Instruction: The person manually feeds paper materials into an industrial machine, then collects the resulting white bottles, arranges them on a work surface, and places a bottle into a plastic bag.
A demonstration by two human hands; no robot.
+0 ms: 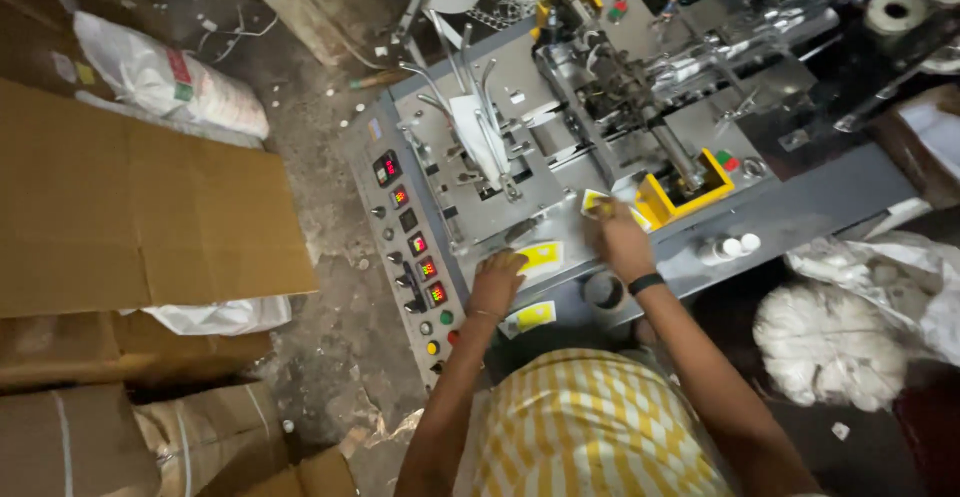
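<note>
**A:** At far left, what packaging appears?

**B:** A flattened brown cardboard sheet (130, 217) lies on the floor, with a white sack (170, 82) above it bearing a small red-and-green label, and further brown boxes (120, 437) below.

**A:** And on the grey machine (800, 217)?

**B:** Its slanted control panel (410, 247) carries a column of red digit displays, knobs and coloured buttons.

**A:** The left hand (495, 282)?

**B:** Its fingers are curled downward, tips resting on a yellow-and-white sachet (541, 255) lying on the machine's deck; whether they pinch it cannot be told. A second yellow sachet (530, 317) lies just below, at the deck's near edge.

**A:** The right hand (622, 242)?

**B:** It wears a black wristband; its fingers are closed on a small yellow packet (597, 204), held just beside the yellow bracket (690, 192).

**A:** Farther right?

**B:** Small white bottles (728, 248) stand on the deck; clear bags of white material (830, 342) rest at lower right.
</note>
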